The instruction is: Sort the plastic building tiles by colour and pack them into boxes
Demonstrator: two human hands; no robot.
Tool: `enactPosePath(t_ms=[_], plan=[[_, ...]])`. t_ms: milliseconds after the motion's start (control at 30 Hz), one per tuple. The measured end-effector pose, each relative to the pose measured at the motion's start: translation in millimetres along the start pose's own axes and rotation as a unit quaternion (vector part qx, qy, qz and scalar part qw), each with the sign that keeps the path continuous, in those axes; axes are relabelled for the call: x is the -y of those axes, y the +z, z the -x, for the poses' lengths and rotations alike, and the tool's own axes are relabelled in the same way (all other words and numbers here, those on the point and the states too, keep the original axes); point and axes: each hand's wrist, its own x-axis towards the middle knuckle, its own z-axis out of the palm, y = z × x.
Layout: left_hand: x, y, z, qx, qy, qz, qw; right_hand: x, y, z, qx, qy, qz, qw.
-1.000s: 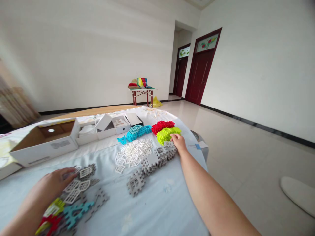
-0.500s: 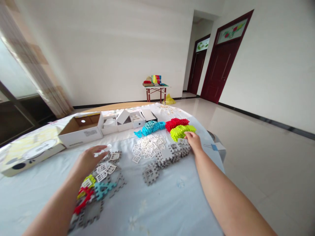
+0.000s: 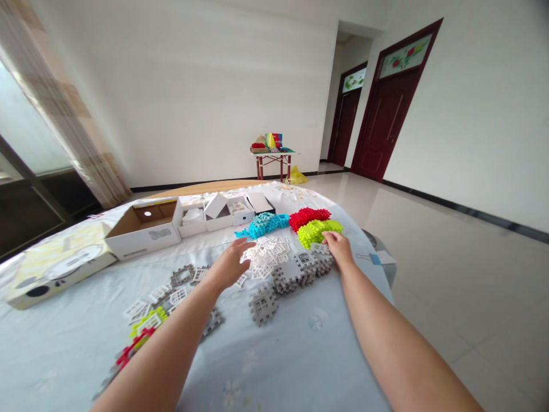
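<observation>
My left hand is open, thumb and fingers apart, at the left edge of a heap of small white window pieces. Nothing shows between its fingers. My right hand has its fingers drawn together at the far end of a row of grey interlocking building plates, close to the lime-green stack. What its fingertips hold, if anything, cannot be made out. Under and beside my left forearm lie loose pieces: a grey frame, white windows and a red piece, partly covered.
Behind the heap are blue pieces and a red stack. An open white box, several small white boxes and a yellow box line the left. A clip grips the tablecloth at the right edge.
My left hand has moved right, from above the loose pieces to the white window heap. The loose pieces it covered show more now. My right hand stays at the grey row.
</observation>
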Motion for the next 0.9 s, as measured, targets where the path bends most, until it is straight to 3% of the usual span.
enactPosePath(t_ms=[100, 267, 367, 600, 900], plan=[[12.8, -14.8, 9.6, 0.015, -0.009, -0.049, 0.999, -0.9, 0.2, -0.7, 0.002, 0.0, 0.002, 1.0], [52.6, -54.7, 39.1, 0.005, -0.139, -0.131, 0.982, 0.8, -0.5, 1.7, 0.001, -0.009, 0.012, 1.0], [71.0, -66.5, 51.8, 0.015, -0.181, -0.154, 0.971, 0.4, -1.7, 2.8, -0.002, -0.004, 0.016, 1.0], [76.5, -62.1, 54.3, 0.072, -0.165, -0.184, 0.966, -4.4, -3.5, 2.2, -0.006, -0.003, 0.027, 1.0], [79.1, -55.4, 52.3, 0.037, -0.205, -0.217, 0.954, -5.0, -2.7, 2.7, -0.007, -0.003, 0.02, 1.0]])
